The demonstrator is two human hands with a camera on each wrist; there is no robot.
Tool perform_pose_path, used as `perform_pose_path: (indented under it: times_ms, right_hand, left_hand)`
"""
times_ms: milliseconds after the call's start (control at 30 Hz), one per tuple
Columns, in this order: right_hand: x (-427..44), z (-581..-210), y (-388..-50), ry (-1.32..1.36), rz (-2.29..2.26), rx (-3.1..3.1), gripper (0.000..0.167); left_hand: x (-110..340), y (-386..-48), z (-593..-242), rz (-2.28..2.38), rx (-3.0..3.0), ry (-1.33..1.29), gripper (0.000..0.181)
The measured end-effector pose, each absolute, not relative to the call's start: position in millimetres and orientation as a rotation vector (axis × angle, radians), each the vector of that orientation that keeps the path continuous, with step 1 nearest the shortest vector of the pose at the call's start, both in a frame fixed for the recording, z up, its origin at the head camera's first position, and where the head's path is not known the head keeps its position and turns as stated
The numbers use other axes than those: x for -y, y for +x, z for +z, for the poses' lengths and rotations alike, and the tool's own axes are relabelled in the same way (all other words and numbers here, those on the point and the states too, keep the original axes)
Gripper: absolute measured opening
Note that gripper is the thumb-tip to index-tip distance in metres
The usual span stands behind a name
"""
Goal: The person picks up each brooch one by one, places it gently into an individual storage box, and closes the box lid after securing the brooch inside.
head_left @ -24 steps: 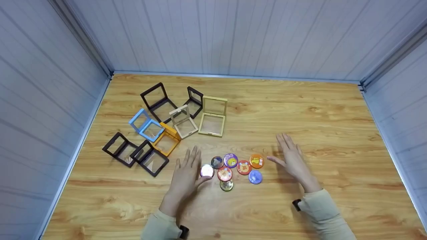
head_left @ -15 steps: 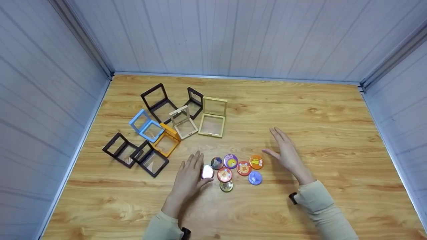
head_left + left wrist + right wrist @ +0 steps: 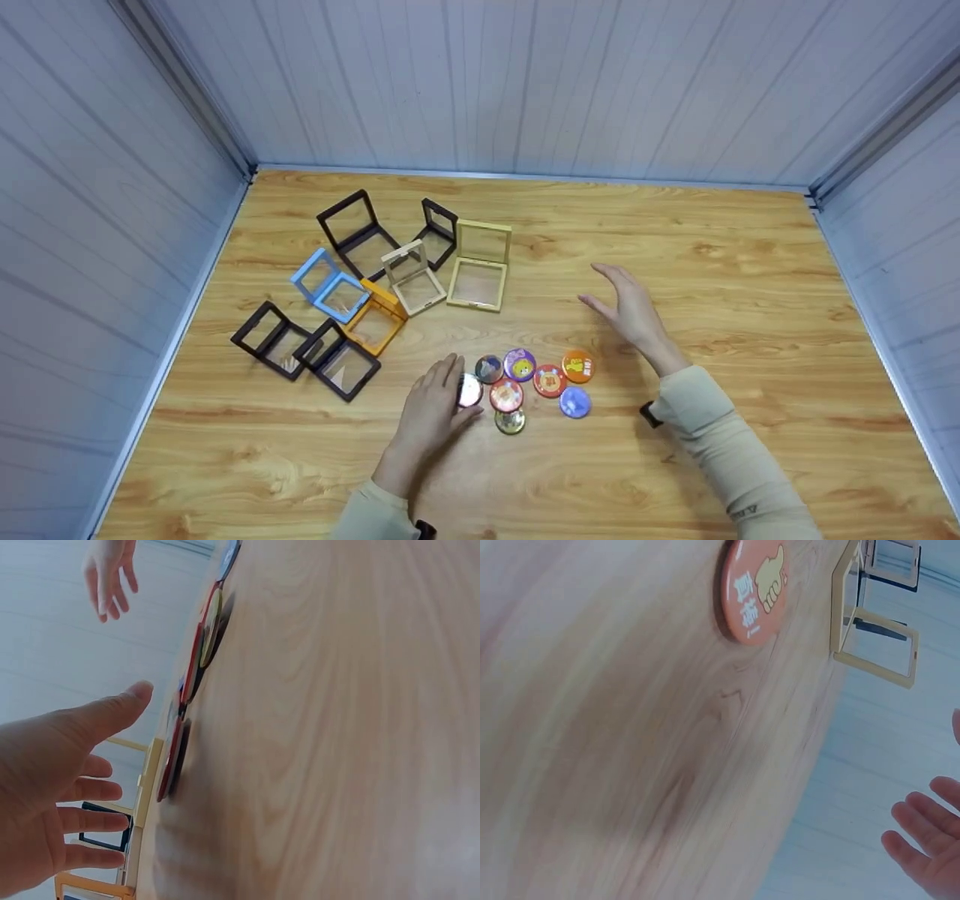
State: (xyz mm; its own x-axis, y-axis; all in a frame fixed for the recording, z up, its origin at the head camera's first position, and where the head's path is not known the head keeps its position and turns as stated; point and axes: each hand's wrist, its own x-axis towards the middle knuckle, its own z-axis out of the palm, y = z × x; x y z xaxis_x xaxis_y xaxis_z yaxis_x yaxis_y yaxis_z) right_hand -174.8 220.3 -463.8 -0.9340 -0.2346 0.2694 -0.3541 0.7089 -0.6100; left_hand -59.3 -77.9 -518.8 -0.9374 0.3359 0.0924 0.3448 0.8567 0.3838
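Observation:
My left hand (image 3: 431, 405) hovers beside a cluster of round button badges, its fingers extended and covering part of a shiny white badge (image 3: 472, 391) in the head view. Nothing is in its grasp in the left wrist view, where a badge edge (image 3: 174, 757) lies beyond the fingers. Raised behind the badges at right, my right hand (image 3: 634, 311) holds nothing, thumb and fingers spread apart. Nearest to it is an orange badge (image 3: 578, 366), printed with a yellow hand (image 3: 771, 581). Two red badges, a purple badge (image 3: 519, 365), a blue badge (image 3: 575, 403) and others lie close together.
Several hinged display frames stand unfolded at the left back: a yellow frame (image 3: 477, 307), a blue frame (image 3: 322, 289), an orange frame (image 3: 384, 298), a cream frame and black ones, including a black frame (image 3: 349, 394). Pale panel walls (image 3: 525, 90) enclose the wooden table (image 3: 712, 247).
My right hand has moved up and to the left, away from the badges. My left hand has shifted slightly right and toward me, covering more of the white badge. The badges stay in place.

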Motion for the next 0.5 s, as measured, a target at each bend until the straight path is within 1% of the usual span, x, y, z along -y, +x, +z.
perform_pose_path:
  times_ms: [200,500]
  right_hand:
    - [-210,-462,-192,0.531,1.079,2.719,0.048]
    - [-189,-457,-217,0.566,1.164,2.782,0.048]
  left_hand:
    - [75,-58,-521,-0.626,3.003,-0.534,0.071]
    - [71,-57,-524,-0.613,2.971,-0.535,0.066]
